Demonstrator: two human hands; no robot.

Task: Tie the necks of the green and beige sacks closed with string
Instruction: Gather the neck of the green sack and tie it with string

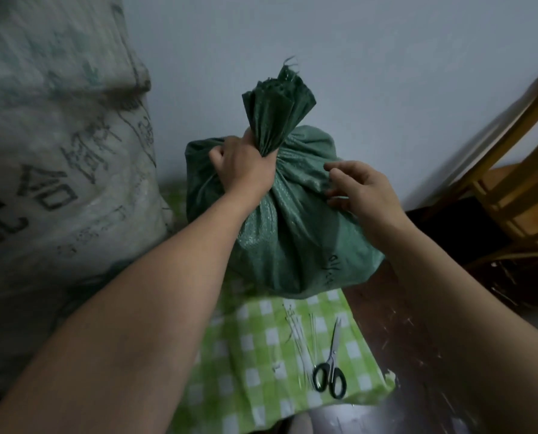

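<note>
Sacks stand side by side against the pale wall (pixel 386 57): the green sack (pixel 292 239) in the middle, on the far edge of a green checked cloth (pixel 261 355), and the tall printed beige sack (pixel 58 151) close on its left, with only a narrow gap between them. The left hand (pixel 245 166) is clenched round the green sack's gathered neck (pixel 274 120), whose frayed mouth fans out above the fist. The right hand (pixel 364 189) holds nothing; its loosely spread fingers touch the sack's right shoulder. Nearer the person, a bundle of white string (pixel 299 333) and black-handled scissors (pixel 330 368) lie just beside each other near the cloth's right edge. Beyond that edge is dark scuffed floor (pixel 418 339), then a wooden chair (pixel 518 189) well apart on the right.
</note>
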